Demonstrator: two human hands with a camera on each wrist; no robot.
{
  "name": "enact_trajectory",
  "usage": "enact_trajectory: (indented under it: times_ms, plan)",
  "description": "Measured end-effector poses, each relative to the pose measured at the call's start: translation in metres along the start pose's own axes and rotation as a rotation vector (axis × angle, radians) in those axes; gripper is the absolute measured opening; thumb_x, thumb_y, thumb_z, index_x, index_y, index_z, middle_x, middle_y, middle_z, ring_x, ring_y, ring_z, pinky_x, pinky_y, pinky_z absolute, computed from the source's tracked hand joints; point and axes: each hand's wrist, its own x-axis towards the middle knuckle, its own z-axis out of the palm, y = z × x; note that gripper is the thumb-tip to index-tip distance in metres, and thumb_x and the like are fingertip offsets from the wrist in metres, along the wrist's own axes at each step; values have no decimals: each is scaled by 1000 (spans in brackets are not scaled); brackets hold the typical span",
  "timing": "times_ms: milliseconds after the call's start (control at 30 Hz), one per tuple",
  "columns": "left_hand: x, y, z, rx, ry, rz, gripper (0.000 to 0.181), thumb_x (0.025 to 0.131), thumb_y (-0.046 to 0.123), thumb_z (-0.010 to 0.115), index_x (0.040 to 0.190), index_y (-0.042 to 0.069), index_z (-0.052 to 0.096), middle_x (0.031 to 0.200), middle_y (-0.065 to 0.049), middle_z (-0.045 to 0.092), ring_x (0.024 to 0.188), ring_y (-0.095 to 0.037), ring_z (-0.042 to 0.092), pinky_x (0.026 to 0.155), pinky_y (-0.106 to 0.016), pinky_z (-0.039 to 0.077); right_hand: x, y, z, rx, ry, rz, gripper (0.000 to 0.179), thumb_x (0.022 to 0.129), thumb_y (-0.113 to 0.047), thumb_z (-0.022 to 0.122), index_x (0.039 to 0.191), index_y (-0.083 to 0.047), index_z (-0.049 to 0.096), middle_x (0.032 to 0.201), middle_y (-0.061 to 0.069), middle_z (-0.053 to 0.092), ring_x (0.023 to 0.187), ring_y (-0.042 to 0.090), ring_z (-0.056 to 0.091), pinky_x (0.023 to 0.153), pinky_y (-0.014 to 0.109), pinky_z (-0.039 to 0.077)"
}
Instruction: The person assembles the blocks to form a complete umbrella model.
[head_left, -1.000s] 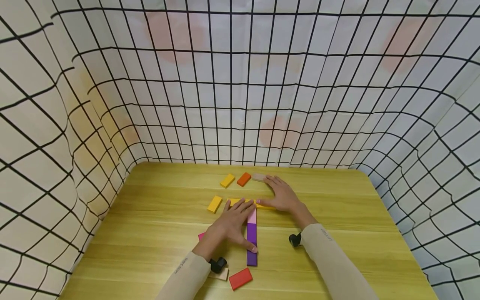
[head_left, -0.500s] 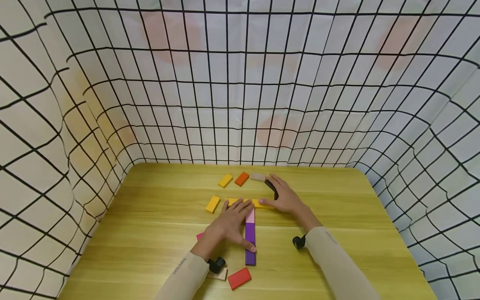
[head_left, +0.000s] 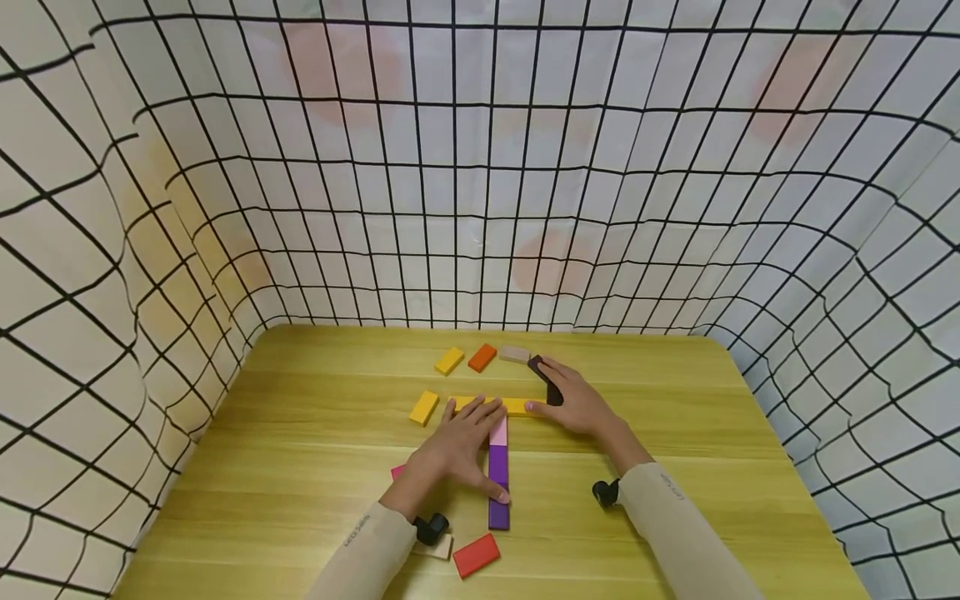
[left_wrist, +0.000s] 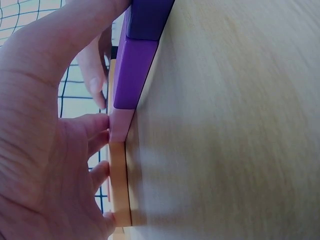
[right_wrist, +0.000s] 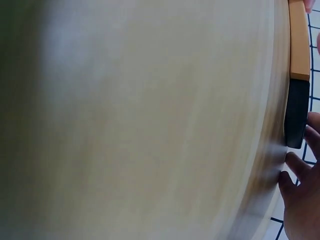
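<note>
My left hand (head_left: pixel 459 450) lies spread over a T-shaped layout of blocks. Its fingertips rest along the orange-yellow blocks (head_left: pixel 525 407) of the crossbar, and its thumb touches the purple stem near the dark purple block (head_left: pixel 498 515). Above that come a brighter purple block (left_wrist: pixel 135 75) and a pink block (head_left: pixel 498 431). My right hand (head_left: pixel 579 402) spreads its fingers beside a black block (head_left: pixel 555 394) at the crossbar's right end, thumb over the end of the orange-yellow block. Another black piece (head_left: pixel 537 365) slants away from it at the fingertips, partly covered.
Loose blocks lie around the layout: two yellow blocks, one at the back (head_left: pixel 449 361) and one to the left (head_left: pixel 423 408), an orange block (head_left: pixel 482 357), a beige block (head_left: pixel 514 355) and a red block (head_left: pixel 476 556). Black netting (head_left: pixel 480 250) encloses the wooden table (head_left: pixel 675 517).
My right hand has shifted rightward and slightly nearer, uncovering the black pieces at the crossbar's right end. My left hand stays in place on the blocks.
</note>
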Motion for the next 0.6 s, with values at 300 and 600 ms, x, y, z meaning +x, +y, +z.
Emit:
enact_trajectory:
  times_ms: [300,600]
  plan:
    - [-1,0,0,-4,2,2,140,54,93,68,164,24,16,172,7,12,160,-24,8,126,-64,7,-2,-1,1,-5,5,0,95,88,-72,60,160,-17,32,168,7,27,152,37,31,120,61,32]
    - [1,-1,1,-3,4,0,140,54,94,67,164,24,16,172,7,12,160,-24,8,126,-64,7,-1,1,4,-8,2,4,94,88,-73,58,160,-18,31,169,6,25,153,36,29,120,61,31]
